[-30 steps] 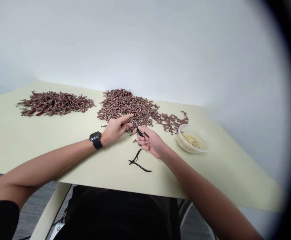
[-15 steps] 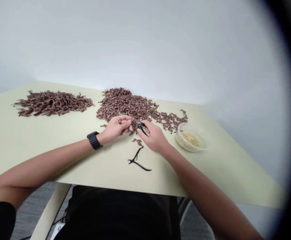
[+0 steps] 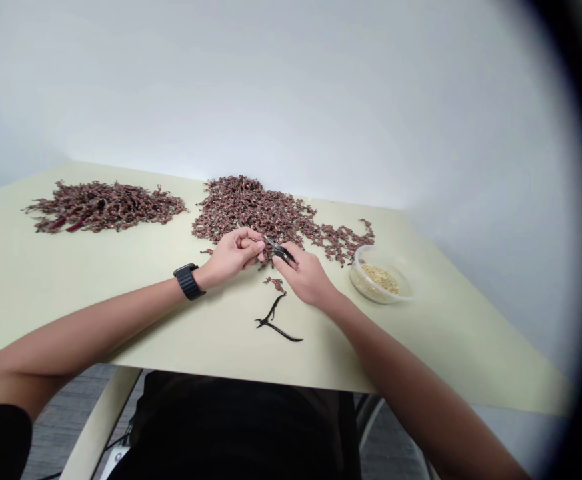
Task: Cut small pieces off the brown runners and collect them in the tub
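Note:
My right hand [image 3: 308,270] is closed around a pair of dark-handled pliers [image 3: 281,251], whose metal jaws point up and left. The jaws reach the fingertips of my left hand [image 3: 237,253], which are pinched together. Whatever lies between those fingers is too small and hidden to name. Just beyond both hands spreads a large heap of small reddish-brown pieces [image 3: 251,210]. Below the pliers a loose reddish-brown piece [image 3: 275,284] lies on the table, and nearer me rest black nippers [image 3: 273,321] with their handles spread.
A second reddish-brown pile [image 3: 111,205] lies at the left of the pale yellow table [image 3: 191,340], with two dark red items [image 3: 75,223] at its front. Right of my right hand stands a clear round tub [image 3: 369,289] holding small yellowish bits [image 3: 381,277]. A wall rises behind the table.
The plier handles have come closer together in my right hand. My left hand stays in nearly the same place, and the piles, tub and nippers have not moved.

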### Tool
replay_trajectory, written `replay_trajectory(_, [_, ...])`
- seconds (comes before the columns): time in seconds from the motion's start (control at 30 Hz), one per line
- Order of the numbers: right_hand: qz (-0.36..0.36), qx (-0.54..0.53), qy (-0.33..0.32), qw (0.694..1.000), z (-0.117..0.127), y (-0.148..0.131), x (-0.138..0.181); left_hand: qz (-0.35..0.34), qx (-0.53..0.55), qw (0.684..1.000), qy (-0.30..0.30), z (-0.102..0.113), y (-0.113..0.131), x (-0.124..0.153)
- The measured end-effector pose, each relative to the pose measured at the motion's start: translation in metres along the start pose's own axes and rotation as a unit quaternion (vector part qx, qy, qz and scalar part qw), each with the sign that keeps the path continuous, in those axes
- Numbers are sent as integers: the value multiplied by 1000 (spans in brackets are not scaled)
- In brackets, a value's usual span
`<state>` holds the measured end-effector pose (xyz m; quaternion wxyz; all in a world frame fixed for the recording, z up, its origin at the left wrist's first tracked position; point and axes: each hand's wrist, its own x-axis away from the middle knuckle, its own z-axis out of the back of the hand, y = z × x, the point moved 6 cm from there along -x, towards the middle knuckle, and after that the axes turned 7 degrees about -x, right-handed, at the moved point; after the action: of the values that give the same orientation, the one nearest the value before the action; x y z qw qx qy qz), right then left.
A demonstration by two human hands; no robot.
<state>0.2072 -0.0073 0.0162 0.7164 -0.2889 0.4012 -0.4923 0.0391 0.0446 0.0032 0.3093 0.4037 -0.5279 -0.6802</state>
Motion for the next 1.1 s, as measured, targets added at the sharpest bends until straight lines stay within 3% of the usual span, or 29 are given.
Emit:
replay_trajectory(0.1, [-116, -193, -35, 974, -11, 2, 2, -43, -104, 993, 43, 6, 6, 3])
replay_trajectory(0.2, [-222, -366, -104, 898, -23, 2, 7, -103, -244, 962, 74, 15, 16, 4])
replay_trajectory(0.27, [-259, -421, -151, 856, -27, 0, 9, -123, -295, 945, 71, 18, 19, 4])
replay_trajectory(0.3, [-261, -423, -160, 852, -26, 1, 9, -126, -305, 941, 68, 19, 20, 4])
replay_trajectory(0.37, [-237, -373, -135, 887, -20, 5, 6, -122, -295, 946, 64, 18, 20, 3])
replay_trajectory(0.47, [-123, -174, -19, 977, -1, 8, -2, -70, -194, 978, 32, 12, 14, 1])
replay_trajectory(0.53, [-40, -29, 41, 998, 9, 4, -3, -19, -100, 995, -5, 5, 7, 0])
replay_trajectory(0.63, [42, 95, 50, 993, 13, 0, -3, 26, 15, 999, -33, 0, 1, -2])
replay_trajectory(0.73, [87, 141, 32, 986, 14, -1, -3, 49, 82, 995, -43, 0, -4, -4])
replay_trajectory(1.1, [109, 176, 9, 978, 16, -2, -3, 66, 115, 989, -57, -2, -3, -3])
